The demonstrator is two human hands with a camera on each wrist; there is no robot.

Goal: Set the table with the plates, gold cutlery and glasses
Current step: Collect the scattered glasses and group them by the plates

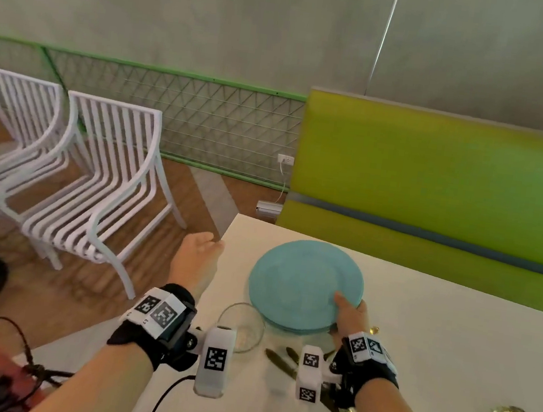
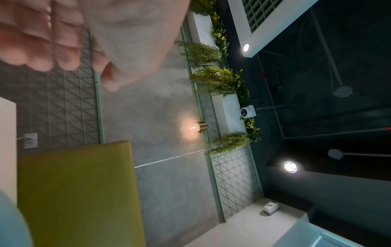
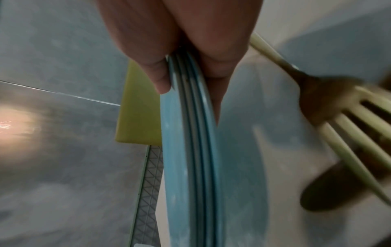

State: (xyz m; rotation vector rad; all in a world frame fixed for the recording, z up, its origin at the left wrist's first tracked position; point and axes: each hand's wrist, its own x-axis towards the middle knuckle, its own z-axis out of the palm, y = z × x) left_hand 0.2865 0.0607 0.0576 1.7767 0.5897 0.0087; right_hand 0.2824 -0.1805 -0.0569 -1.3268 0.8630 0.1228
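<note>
While our right hand pinches the near rim of the stacked blue plates, thumb on top and fingers under, the stack sits on the white table near its far-left corner. Our left hand holds nothing, fingers loosely curled beside the table edge. A glass stands just near of the plates; gold cutlery lies beside it.

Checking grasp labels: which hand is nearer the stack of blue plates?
Right. The right hand grips the near rim of the stack of blue plates, thumb on top. The left hand hangs apart to the stack's left, by the table corner, holding nothing.
</note>
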